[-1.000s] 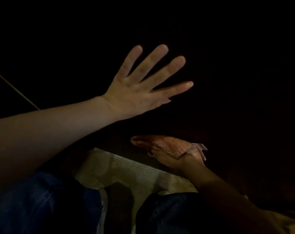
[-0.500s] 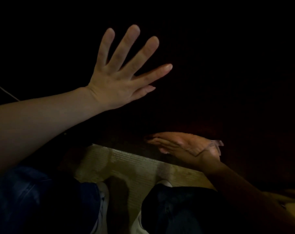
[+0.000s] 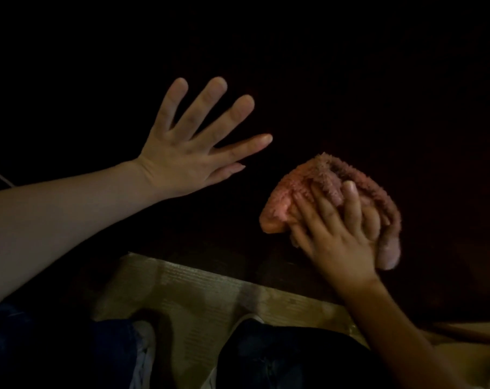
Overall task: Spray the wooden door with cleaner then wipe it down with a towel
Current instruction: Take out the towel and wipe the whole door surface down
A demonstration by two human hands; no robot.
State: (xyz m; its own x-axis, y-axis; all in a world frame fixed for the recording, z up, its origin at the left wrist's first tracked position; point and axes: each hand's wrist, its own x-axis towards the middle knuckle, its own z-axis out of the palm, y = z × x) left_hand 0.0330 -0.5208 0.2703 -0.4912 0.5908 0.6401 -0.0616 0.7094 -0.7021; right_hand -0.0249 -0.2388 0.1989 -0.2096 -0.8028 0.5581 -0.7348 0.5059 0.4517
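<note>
Dark door (image 3: 350, 80) barely legible; towel (image 3: 283, 203) half under right hand (image 3: 339, 242)

**Upper door open; hands and legs crowd the lower part**

The dark door (image 3: 350, 80) offers free passage across its whole upper stretch and far right side, though the gloom may hide a panel edge or fitting there. The left hand (image 3: 187, 161) lies flat on the door's left-centre with its fingers spread, and its forearm (image 3: 70, 220) bars the lower left. The right hand (image 3: 339, 237) presses the pink towel (image 3: 283, 200) low on the right. Between the two hands runs an open strip of door. Below, the door's bottom edge meets the pale floor (image 3: 210, 290), where legs in dark jeans (image 3: 41, 346) crowd the room just in front.
</note>
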